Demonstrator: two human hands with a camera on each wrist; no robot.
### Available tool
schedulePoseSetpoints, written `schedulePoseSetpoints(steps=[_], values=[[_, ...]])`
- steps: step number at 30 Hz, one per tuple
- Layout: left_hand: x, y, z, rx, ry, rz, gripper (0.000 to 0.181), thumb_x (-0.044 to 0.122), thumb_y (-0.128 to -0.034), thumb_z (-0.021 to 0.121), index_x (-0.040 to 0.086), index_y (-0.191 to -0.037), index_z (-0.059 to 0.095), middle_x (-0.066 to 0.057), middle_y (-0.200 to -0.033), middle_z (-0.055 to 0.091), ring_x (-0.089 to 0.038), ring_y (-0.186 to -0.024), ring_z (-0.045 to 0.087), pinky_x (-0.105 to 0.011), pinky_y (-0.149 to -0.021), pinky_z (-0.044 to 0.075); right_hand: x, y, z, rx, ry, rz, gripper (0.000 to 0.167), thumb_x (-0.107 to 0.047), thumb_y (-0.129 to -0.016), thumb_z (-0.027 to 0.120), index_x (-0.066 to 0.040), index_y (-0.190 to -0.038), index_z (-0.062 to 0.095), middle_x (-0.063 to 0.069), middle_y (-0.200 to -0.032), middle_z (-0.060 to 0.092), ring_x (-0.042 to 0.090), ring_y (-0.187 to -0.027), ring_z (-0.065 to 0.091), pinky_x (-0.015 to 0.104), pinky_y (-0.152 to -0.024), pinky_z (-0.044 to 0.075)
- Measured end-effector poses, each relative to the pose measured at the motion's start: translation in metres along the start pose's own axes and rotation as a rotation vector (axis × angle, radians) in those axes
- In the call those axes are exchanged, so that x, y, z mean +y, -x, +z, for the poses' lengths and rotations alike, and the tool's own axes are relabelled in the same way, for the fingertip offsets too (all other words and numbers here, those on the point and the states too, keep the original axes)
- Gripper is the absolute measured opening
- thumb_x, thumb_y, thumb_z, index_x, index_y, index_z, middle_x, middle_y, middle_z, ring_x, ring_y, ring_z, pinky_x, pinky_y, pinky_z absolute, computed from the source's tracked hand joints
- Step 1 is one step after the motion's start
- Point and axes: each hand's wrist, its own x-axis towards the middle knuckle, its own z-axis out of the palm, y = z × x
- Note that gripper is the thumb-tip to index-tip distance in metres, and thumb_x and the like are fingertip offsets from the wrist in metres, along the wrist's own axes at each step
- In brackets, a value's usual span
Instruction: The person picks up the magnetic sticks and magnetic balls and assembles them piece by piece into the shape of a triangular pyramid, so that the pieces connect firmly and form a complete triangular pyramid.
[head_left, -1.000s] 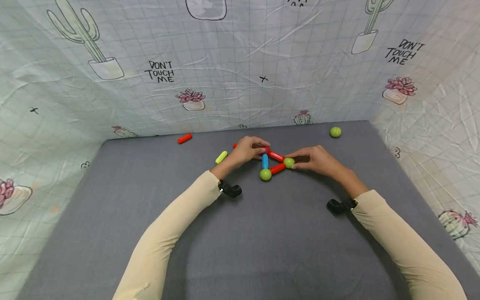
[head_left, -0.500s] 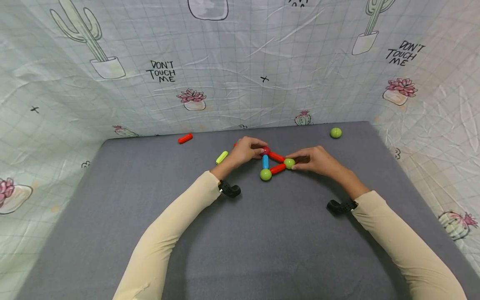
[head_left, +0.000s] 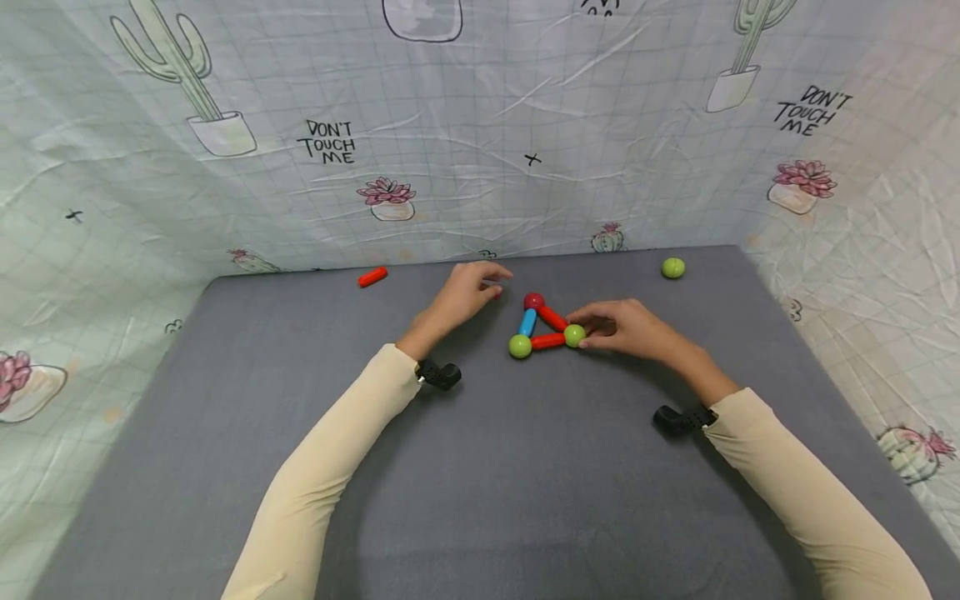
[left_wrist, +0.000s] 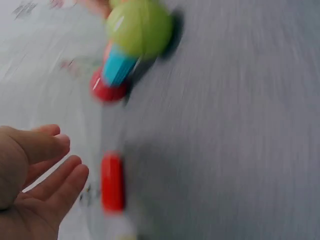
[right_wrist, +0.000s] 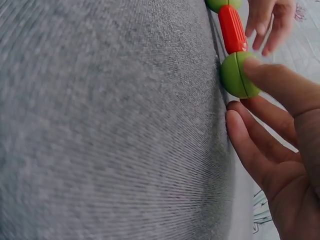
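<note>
A triangle of rods and balls lies on the grey table: a red ball point(head_left: 534, 302) at the back, a green ball point(head_left: 520, 346) at front left and another green ball point(head_left: 574, 336) at the right. One blue rod point(head_left: 528, 322) and two red rods point(head_left: 548, 341) join them. My right hand point(head_left: 626, 327) pinches the right-hand green ball between thumb and finger. Left of the triangle, my left hand point(head_left: 463, 296) is in the air, fingers loosely bent, holding nothing. The left wrist view has a loose red rod point(left_wrist: 112, 182) near its fingertips, blurred.
Another red rod point(head_left: 372, 277) lies by the table's back edge at left. A separate green ball point(head_left: 673, 267) sits at back right. A printed cloth point(head_left: 450, 125) hangs behind the table point(head_left: 480, 483). The left arm covers the yellow rod in the head view.
My left hand has let go of the red ball and moved left, away from the triangle. The triangle has turned slightly, its front left ball shifting left. The right hand keeps its pinch.
</note>
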Motion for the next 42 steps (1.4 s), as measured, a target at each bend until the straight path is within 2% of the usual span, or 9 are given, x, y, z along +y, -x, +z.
schedulePoseSetpoints(steps=[4, 7, 12, 16, 22, 33, 42], values=[[-0.018, 0.018, -0.028, 0.038, -0.021, -0.056, 0.030, 0.002, -0.0974, 0.067, 0.003, -0.127, 0.070, -0.014, -0.128, 0.068, -0.031, -0.115, 0.067, -0.040, -0.095, 0.057, 0.001, 0.002, -0.001, 0.004, 0.029, 0.005, 0.038, -0.008, -0.089, 0.080, -0.009, -0.126, 0.073, 0.010, -0.119, 0.073, 0.023, -0.101, 0.073, 0.035, -0.083, 0.060], [-0.032, 0.032, -0.044, 0.051, -0.023, -0.113, 0.030, 0.006, -0.0974, 0.069, 0.003, -0.127, 0.069, -0.015, -0.128, 0.068, -0.032, -0.117, 0.066, -0.042, -0.095, 0.056, 0.000, 0.002, -0.001, 0.012, 0.050, 0.013, 0.036, -0.010, -0.089, 0.080, -0.011, -0.124, 0.074, 0.010, -0.120, 0.073, 0.023, -0.100, 0.073, 0.038, -0.083, 0.060], [-0.046, 0.054, -0.056, 0.007, -0.005, -0.190, 0.032, 0.013, -0.0984, 0.069, 0.003, -0.129, 0.068, -0.016, -0.127, 0.068, -0.031, -0.115, 0.066, -0.045, -0.094, 0.056, -0.001, 0.001, 0.000, 0.018, 0.072, 0.020, 0.035, -0.010, -0.088, 0.080, -0.010, -0.123, 0.075, 0.010, -0.119, 0.074, 0.024, -0.100, 0.073, 0.040, -0.082, 0.060], [-0.047, 0.059, -0.053, -0.027, -0.025, -0.216, 0.033, 0.019, -0.0981, 0.071, 0.005, -0.128, 0.069, -0.014, -0.124, 0.069, -0.030, -0.111, 0.068, -0.045, -0.091, 0.056, 0.000, 0.003, -0.001, 0.029, 0.082, 0.025, 0.035, -0.010, -0.088, 0.081, -0.011, -0.122, 0.075, 0.009, -0.117, 0.075, 0.024, -0.100, 0.073, 0.042, -0.081, 0.060], [-0.044, 0.059, -0.040, -0.048, -0.032, -0.242, 0.038, 0.024, -0.0956, 0.074, 0.004, -0.127, 0.068, -0.014, -0.122, 0.070, -0.029, -0.108, 0.069, -0.043, -0.087, 0.057, 0.002, 0.004, -0.001, 0.030, 0.104, 0.026, 0.035, -0.014, -0.088, 0.081, -0.013, -0.123, 0.075, 0.007, -0.116, 0.075, 0.021, -0.099, 0.073, 0.042, -0.080, 0.060], [-0.039, 0.054, -0.029, 0.002, -0.065, -0.269, 0.039, 0.021, -0.0883, 0.082, 0.002, -0.121, 0.072, -0.015, -0.110, 0.073, -0.027, -0.096, 0.069, -0.039, -0.082, 0.057, 0.002, 0.002, 0.000, 0.020, 0.108, 0.059, 0.036, -0.021, -0.089, 0.081, -0.017, -0.124, 0.075, 0.004, -0.117, 0.075, 0.013, -0.090, 0.070, 0.027, -0.072, 0.056], [-0.038, 0.053, -0.027, 0.017, -0.091, -0.320, 0.036, 0.020, -0.0866, 0.084, 0.003, -0.117, 0.073, -0.014, -0.102, 0.072, -0.025, -0.092, 0.066, -0.037, -0.080, 0.055, 0.003, 0.002, 0.000, 0.020, 0.092, 0.047, 0.036, -0.021, -0.088, 0.082, -0.017, -0.124, 0.075, 0.004, -0.117, 0.075, 0.019, -0.099, 0.073, 0.040, -0.080, 0.060]])
